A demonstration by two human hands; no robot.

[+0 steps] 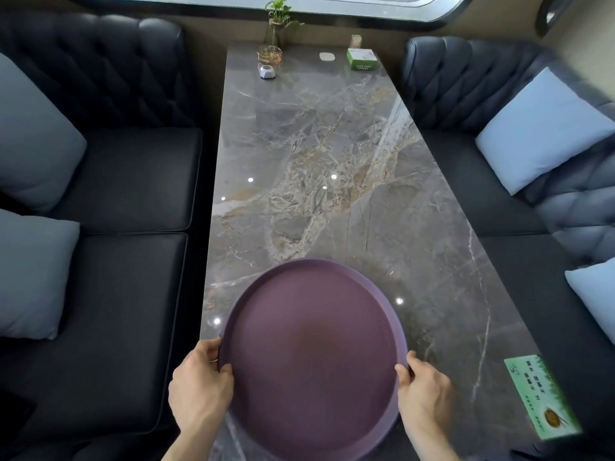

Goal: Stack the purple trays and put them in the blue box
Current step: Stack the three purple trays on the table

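- Purple tray [312, 361] sits at the 6 o'clock end of the marble counter [332, 194], close to my body, its near rim overhanging the counter edge or lifted off it; I cannot tell which.
- Left hand [199, 387] clamps the rim at about 9 o'clock, thumb over the lip, fingers under. Right hand [424, 390] does the same at about 3 o'clock. Both closed on the tray.
- I see one rim only; whether more trays lie nested beneath, I cannot tell. Rim looks thick enough that it might be a stack.
- Blue box is not in view. My guess is it lies off frame, so a carry is next.
- To do this well: keep both grips opposite each other and the tray level, so anything nested does not slide.
- Green card [540, 395] lies at 4 o'clock near the counter edge; clear it on the way out.
- Sofa [126, 261] at 9 o'clock, cushions at both sides; keep elbows in when turning.
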